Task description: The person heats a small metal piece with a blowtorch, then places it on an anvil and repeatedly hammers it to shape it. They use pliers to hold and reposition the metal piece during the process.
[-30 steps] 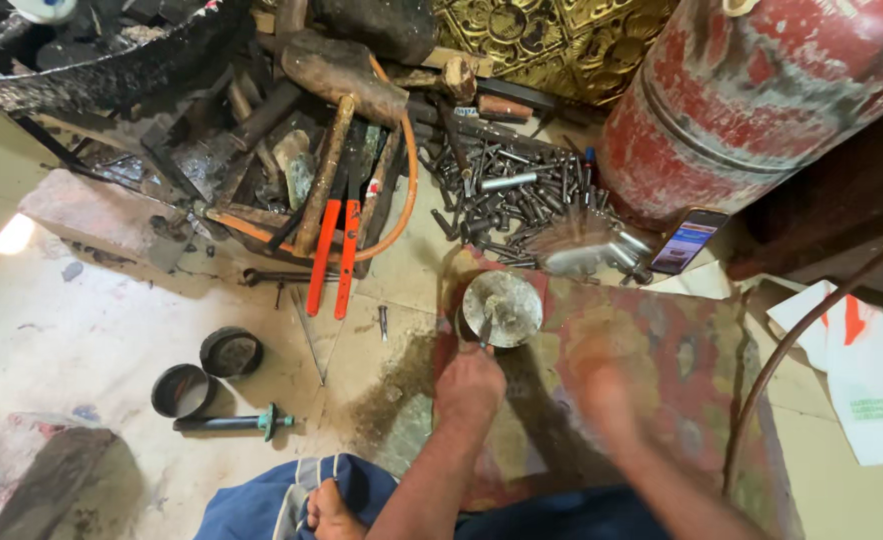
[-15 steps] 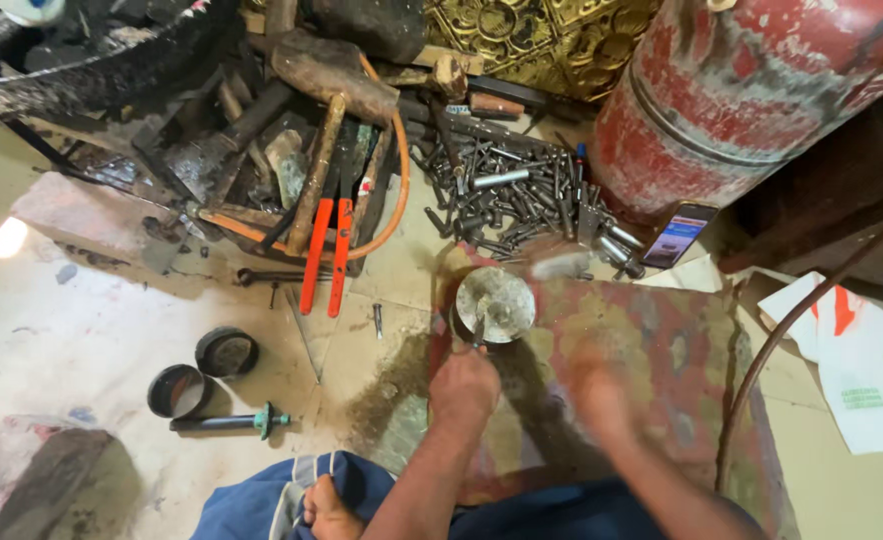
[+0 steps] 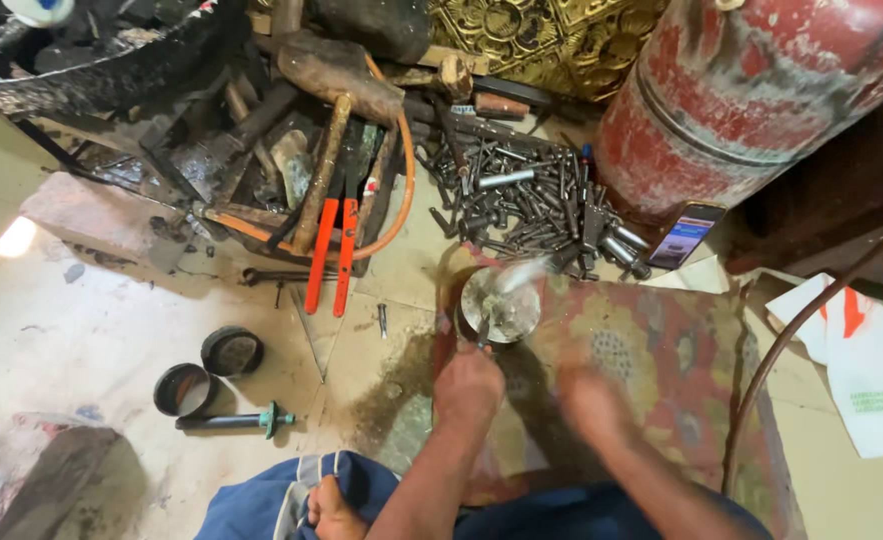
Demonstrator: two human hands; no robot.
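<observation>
A round, shiny metal disc (image 3: 501, 305) lies on the near-left corner of a worn red patterned mat (image 3: 651, 360) spread on the floor, just in front of a heap of dark steel punches and chisels (image 3: 531, 200). A thin tool (image 3: 483, 330) stands on the disc's lower edge, pinched in the fingers of the left hand (image 3: 468, 385), which is closed around it. The right hand (image 3: 591, 400) is just beside, over the mat, and so blurred that it cannot be told whether its fingers are open or closed; a pale smear above the disc may be something it swings.

Behind the punches stands a big red gas cylinder (image 3: 761, 100), with a phone (image 3: 686, 235) leaning at its foot. To the left lie orange-handled cutters (image 3: 331, 255), a wooden-handled hammer (image 3: 326, 160) and an orange hose (image 3: 401, 190) among scrap metal. Further left on the tiled floor (image 3: 91, 330) sit two black round cups (image 3: 206, 370) and a small green-ended tool (image 3: 231, 421). A white bag (image 3: 866, 365) lies at the right.
</observation>
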